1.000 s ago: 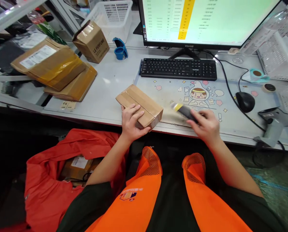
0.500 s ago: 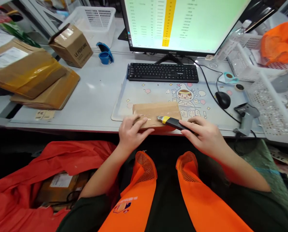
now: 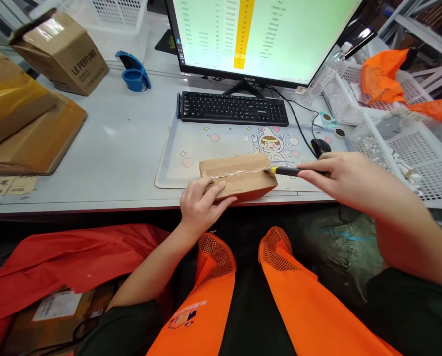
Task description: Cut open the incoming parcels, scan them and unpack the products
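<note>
A small brown cardboard box [image 3: 243,178] lies at the front edge of the desk, with clear tape along the seam on its top. My left hand [image 3: 202,200] grips the box's near left corner, thumb on the front and fingers on top. In my right hand [image 3: 339,175] is a black and yellow utility knife [image 3: 285,171], pointing left. Its tip meets the right end of the taped seam. Part of the knife's handle is hidden in my fingers.
A black keyboard [image 3: 233,109] and a monitor [image 3: 265,39] stand behind the box. The mouse [image 3: 320,147] and white baskets [image 3: 421,163] are on the right. Brown parcels [image 3: 31,133], a perfume carton [image 3: 72,59] and a blue lidded cup [image 3: 134,79] occupy the left.
My right hand has drawn the knife rightward along the seam, from the box's middle to its right end. My left hand stays on the box, which sits slightly more tilted. The view has shifted.
</note>
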`<act>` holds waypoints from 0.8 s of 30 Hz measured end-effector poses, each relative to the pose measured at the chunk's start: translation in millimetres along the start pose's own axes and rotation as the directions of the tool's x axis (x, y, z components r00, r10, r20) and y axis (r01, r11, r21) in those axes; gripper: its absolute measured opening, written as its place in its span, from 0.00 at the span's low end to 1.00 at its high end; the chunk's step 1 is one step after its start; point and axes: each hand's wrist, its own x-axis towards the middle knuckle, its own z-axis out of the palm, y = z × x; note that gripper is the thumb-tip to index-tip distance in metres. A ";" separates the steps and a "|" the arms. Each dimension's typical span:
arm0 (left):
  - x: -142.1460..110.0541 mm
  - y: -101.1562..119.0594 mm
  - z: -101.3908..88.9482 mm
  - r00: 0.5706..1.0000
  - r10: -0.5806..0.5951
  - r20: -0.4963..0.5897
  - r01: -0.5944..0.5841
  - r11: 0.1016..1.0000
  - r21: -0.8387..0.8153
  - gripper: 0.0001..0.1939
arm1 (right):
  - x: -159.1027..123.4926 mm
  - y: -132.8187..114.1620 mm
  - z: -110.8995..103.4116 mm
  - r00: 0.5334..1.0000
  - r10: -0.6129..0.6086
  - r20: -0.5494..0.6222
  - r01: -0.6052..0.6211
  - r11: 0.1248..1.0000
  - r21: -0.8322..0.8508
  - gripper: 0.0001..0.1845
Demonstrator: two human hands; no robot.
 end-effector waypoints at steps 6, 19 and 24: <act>1.9 4.1 0.6 1.000 0.001 0.008 -0.002 0.999 0.032 0.19 | -2.7 14.8 -9.6 0.995 0.040 -0.094 -0.037 0.999 0.037 0.19; -8.0 8.2 -1.8 0.994 -0.077 0.079 0.070 0.994 0.083 0.17 | 10.1 -1.8 6.9 0.979 -0.124 -0.163 0.126 0.992 0.000 0.19; 20.0 6.9 -21.7 0.985 0.029 0.169 -0.044 0.996 0.083 0.12 | -33.2 94.2 48.4 0.952 0.232 -0.198 -0.239 0.971 -0.014 0.22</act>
